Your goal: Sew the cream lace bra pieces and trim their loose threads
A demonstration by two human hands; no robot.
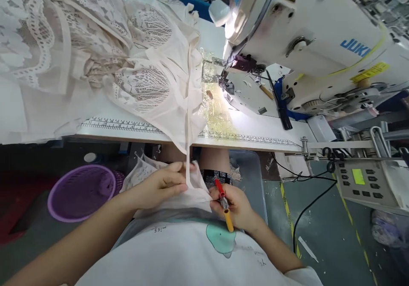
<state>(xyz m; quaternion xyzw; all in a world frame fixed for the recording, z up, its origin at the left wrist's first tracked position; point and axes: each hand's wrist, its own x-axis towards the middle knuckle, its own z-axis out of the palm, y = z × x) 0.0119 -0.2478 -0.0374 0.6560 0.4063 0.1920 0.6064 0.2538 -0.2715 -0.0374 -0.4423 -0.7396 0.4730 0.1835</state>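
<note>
A cream lace bra (150, 81) lies partly on the sewing table, with a narrow strip (187, 128) hanging over the front edge toward my lap. My left hand (162, 183) is closed on the cream fabric (191, 195) around the lower end of that strip. Close by on the right, my right hand (236, 207) has its fingers wrapped round a small hand tool (224, 203) with a red end, a metal middle and an orange-yellow end. Its fingertips meet the fabric's right edge. The fabric partly hides the left fingertips.
A JUKI sewing machine (303, 34) stands at the back right, its lamp lit. More lace pieces (41, 34) are heaped at the left. A ruler strip (249, 138) runs along the table's front. A purple basket (83, 192) is at lower left, a control panel (361, 181) at right.
</note>
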